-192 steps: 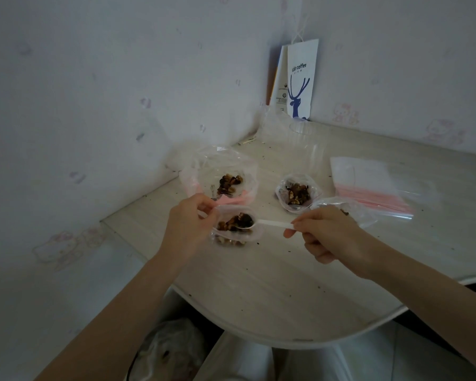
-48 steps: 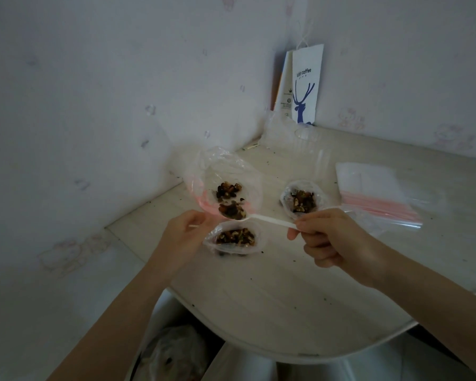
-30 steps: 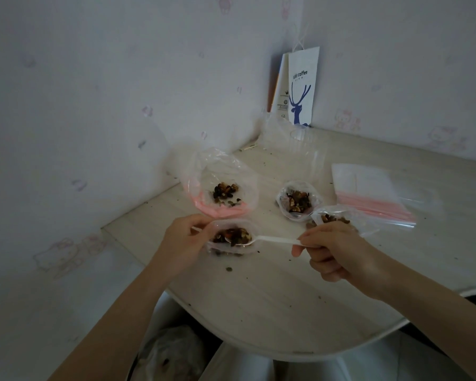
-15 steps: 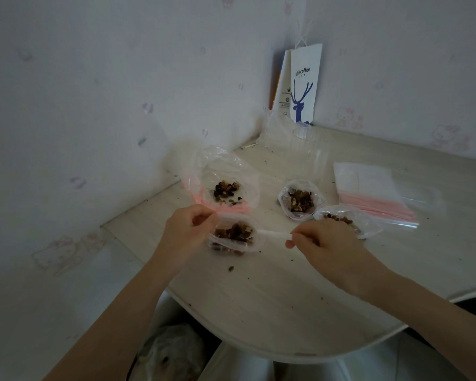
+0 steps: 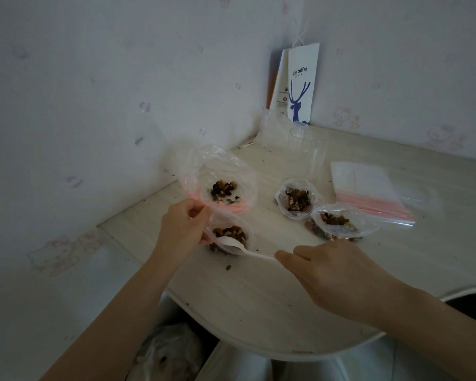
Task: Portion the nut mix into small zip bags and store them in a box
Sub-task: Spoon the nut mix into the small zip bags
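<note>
My left hand (image 5: 180,229) pinches open the rim of a small clear zip bag (image 5: 228,237) holding brown nut mix. My right hand (image 5: 333,268) grips the handle of a white plastic spoon (image 5: 238,247), whose bowl lies at the bag's mouth, turned over on the nuts. Behind it a large clear bag with a pink zip (image 5: 217,182) lies open with a small heap of nut mix inside. Two more small bags with nuts, one (image 5: 296,198) and another (image 5: 338,222), sit to the right on the pale table (image 5: 259,298).
A stack of empty pink-zip bags (image 5: 368,191) lies at the right. A clear plastic cup (image 5: 307,144) and a white paper bag with a blue deer (image 5: 300,86) stand in the wall corner. Loose nut bits (image 5: 228,267) dot the table. The rounded table edge is near me.
The spoon carried nuts from the large bag into the small bag held by my left hand. Its bowl now rests turned over at the bag's mouth. My right hand has dropped lower.
</note>
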